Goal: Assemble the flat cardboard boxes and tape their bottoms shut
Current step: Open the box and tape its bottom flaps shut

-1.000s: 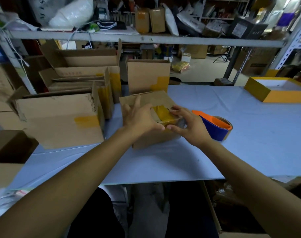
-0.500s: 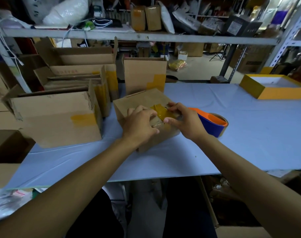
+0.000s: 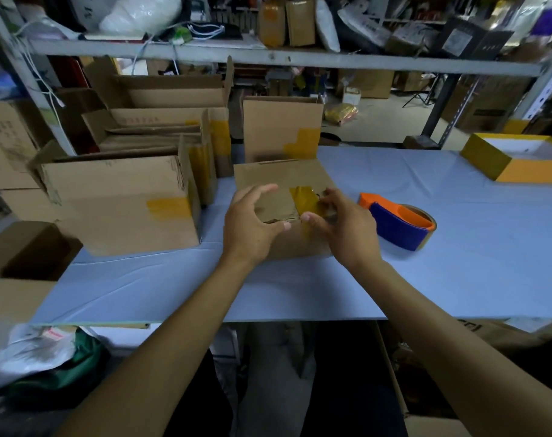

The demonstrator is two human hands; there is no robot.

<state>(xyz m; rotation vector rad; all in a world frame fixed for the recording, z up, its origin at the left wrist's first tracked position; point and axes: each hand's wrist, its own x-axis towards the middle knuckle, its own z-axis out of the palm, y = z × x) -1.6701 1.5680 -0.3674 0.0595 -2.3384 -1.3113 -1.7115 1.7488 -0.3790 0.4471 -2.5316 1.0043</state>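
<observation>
A small cardboard box [image 3: 278,179] lies on the blue table, bottom side up, with a yellow tape strip [image 3: 303,198] across its top and over the front edge. My left hand [image 3: 251,227] arches over the box's left part. Its fingertips touch the top and its thumb is at the front edge. My right hand [image 3: 344,225] pinches the tape strip at the front right edge, fingers on top and thumb on the front face. An orange and blue tape dispenser [image 3: 397,223] lies just to the right of that hand.
Several assembled, taped cardboard boxes [image 3: 120,203] stand at the left and behind. One upright box [image 3: 281,127] is directly behind the small one. A yellow tray [image 3: 517,159] sits far right. An open carton [image 3: 22,263] is at the left table end. A shelf beam [image 3: 268,58] runs overhead.
My left hand went from flat on the box to curled, and now arches with fingers spread. My right hand stays on the tape at the front edge. The view shifted slightly.
</observation>
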